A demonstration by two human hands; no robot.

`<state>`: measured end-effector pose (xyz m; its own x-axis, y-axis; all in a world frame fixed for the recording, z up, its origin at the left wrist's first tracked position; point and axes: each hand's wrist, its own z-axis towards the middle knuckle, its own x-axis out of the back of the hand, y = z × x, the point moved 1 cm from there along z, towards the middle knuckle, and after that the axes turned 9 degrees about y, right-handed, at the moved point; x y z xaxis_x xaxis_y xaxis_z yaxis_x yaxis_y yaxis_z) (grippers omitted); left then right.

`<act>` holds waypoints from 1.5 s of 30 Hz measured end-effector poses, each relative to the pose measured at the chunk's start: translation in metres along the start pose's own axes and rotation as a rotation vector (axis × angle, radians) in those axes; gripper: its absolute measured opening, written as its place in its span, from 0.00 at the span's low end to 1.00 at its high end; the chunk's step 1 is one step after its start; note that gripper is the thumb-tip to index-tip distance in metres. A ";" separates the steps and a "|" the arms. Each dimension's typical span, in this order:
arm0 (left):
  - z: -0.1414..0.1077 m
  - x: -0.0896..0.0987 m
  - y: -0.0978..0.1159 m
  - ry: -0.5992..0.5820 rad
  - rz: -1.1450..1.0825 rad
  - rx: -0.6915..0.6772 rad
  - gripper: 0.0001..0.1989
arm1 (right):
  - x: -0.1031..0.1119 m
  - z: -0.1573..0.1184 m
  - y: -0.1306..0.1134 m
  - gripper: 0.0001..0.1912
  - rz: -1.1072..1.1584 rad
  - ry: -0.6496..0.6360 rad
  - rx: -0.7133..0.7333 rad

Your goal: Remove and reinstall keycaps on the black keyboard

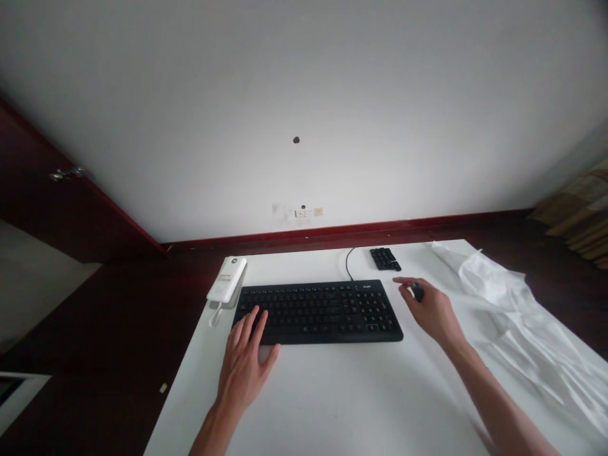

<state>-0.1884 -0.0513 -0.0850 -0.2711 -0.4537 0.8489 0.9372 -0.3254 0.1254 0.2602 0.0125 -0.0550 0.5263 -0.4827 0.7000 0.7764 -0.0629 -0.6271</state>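
Note:
A black keyboard [318, 311] lies flat on the white table, its cable running off the back. My left hand [244, 361] rests on the keyboard's left end, fingers spread over the keys and thumb at the front edge. Just right of the keyboard, my right hand [427, 307] is held above the tabletop, its thumb and fingers curled round a small dark object [417, 291]. What kind of object this is cannot be made out. Behind the keyboard's right end sits a cluster of black keycaps [384, 258], set close together in rows.
A white device with a cord loop [228, 279] lies at the table's left edge. Crumpled white plastic sheeting [503, 291] covers the right side of the white table [332, 399]. Beyond stand a grey wall with sockets [308, 213] and a dark red door [42, 171].

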 end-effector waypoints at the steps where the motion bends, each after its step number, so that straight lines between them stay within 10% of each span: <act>1: 0.000 0.000 0.000 0.001 0.001 -0.004 0.38 | 0.001 0.009 -0.001 0.19 -0.017 0.038 0.044; 8: 0.001 -0.002 -0.002 0.017 0.004 -0.057 0.38 | -0.021 0.052 0.010 0.18 -0.225 0.041 0.242; 45: 0.004 -0.002 -0.001 0.015 -0.032 -0.014 0.39 | -0.033 0.039 0.011 0.12 -0.256 -0.108 0.244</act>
<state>-0.1880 -0.0464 -0.0848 -0.3041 -0.4550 0.8370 0.9250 -0.3513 0.1450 0.2654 0.0620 -0.0716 0.3280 -0.3828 0.8637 0.9406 0.0472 -0.3363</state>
